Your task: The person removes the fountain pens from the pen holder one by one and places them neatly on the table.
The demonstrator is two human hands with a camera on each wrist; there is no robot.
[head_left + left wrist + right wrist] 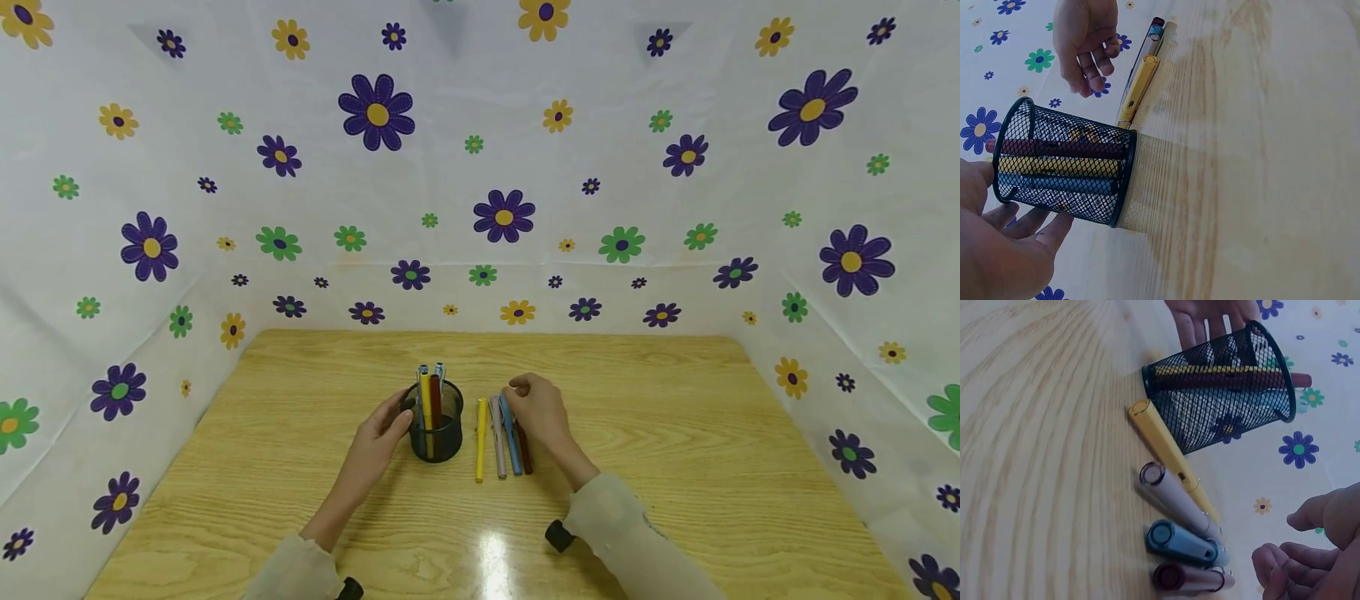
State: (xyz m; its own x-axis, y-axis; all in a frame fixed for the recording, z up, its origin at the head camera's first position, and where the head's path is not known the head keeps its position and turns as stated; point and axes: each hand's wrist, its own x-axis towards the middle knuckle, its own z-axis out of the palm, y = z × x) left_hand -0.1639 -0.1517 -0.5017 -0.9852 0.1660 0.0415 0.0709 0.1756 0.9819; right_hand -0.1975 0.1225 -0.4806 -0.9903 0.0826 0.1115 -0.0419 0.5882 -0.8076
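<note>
One mesh cup (438,442) in your left grip (381,433), nothing in your right grip (542,408)

Near the middle of your head view, the black cup stands upright on the wooden worktop (300,417). Your left grip is wrapped round its 9 o'clock side, thumb by the rim and fingers against the mesh wall. Inside, a standing yellow pen (425,400) and a standing dark red pen (436,404) sit side by side, their tops above the rim. Your left wrist view also shows a standing blue pen (1060,183) through the mesh.

Four more pens lie on the worktop at the cup's 3 o'clock. Going outward, you have a loose yellow pen (481,442) just beside the cup, a lilac-grey pen (498,437), a loose blue pen (512,433) and a loose dark red pen (525,454). The yellow one runs nearly 12 to 6 o'clock; the other three slant slightly from 11 towards 5, close together.

Your right grip is by the 12 o'clock ends of the blue and dark red ones, partly covering the latter. Its fingers are loosely bent around nothing, and your right wrist view shows them apart from the pens.

You wear pale sleeves (626,533). Flowered cloth (450,175) rises at 9, 12 and 3 o'clock.
</note>
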